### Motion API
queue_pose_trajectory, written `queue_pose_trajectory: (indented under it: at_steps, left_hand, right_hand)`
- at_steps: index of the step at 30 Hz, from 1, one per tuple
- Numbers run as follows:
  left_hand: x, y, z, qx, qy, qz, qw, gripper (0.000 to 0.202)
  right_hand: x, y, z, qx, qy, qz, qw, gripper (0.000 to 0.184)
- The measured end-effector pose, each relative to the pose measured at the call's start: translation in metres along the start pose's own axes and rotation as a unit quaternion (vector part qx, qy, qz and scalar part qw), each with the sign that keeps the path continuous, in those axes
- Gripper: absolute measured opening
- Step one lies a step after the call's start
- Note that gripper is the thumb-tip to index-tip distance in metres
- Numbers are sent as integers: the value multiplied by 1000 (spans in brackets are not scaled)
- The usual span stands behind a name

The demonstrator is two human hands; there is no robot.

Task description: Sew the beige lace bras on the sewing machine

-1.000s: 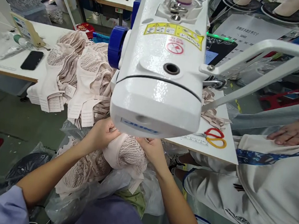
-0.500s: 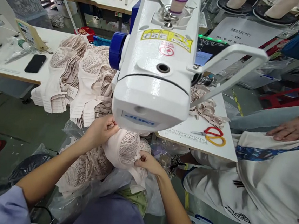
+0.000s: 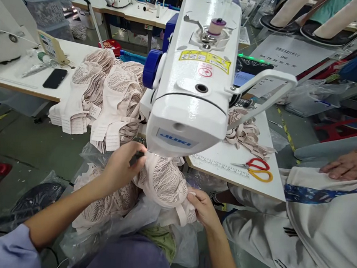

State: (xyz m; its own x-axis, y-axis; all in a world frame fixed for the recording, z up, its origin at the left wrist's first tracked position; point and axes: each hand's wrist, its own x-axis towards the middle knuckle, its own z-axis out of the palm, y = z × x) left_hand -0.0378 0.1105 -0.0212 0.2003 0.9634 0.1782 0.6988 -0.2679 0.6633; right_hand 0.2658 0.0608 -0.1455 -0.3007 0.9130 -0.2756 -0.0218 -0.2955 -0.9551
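Note:
A pale pink lace bra (image 3: 161,181) lies just under the head of a white sewing machine (image 3: 195,89). My left hand (image 3: 121,166) is closed on its upper left edge, right below the machine's front. My right hand (image 3: 201,205) pinches the bra's lower right edge and strap. More lace bras (image 3: 105,205) lie in a clear plastic bag (image 3: 131,226) on my lap, under both hands. The needle area is hidden by the machine head.
A stack of finished bras (image 3: 103,93) hangs over the table edge at left. Red and yellow scissors (image 3: 255,169) and a ruler (image 3: 216,165) lie on the white table (image 3: 256,183). A phone (image 3: 55,78) lies on the far left table. Another person's hand (image 3: 346,167) rests at right.
My right hand has slid down from under the machine head to the bra's lower right edge. The bra now shows more of its lace cup. My view has shifted slightly back.

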Motion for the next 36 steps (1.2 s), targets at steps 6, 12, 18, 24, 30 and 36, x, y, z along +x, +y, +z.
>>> queue_pose_trajectory:
  at_steps: [6,12,18,24,30,36]
  left_hand:
    - [-42,59,14,-73,-131,316,937,37]
    - [-51,42,37,35,-298,221,928,39]
    - [-29,12,18,-31,-219,110,969,25]
    - [12,7,-6,-76,-223,-44,971,38]
    - [35,-7,-4,-77,-176,-87,978,29]
    - [46,-19,8,-79,-105,-28,991,11]
  right_hand:
    - [-25,-59,20,-248,-136,-125,951,41]
    - [-37,-85,58,-346,-281,-138,884,31]
    - [-8,-85,63,-373,-88,-155,911,27]
    - [33,-106,61,-375,-37,-181,908,38]
    - [61,-99,49,-296,-28,-56,953,32]
    - [75,-98,42,-240,-29,-62,968,31]
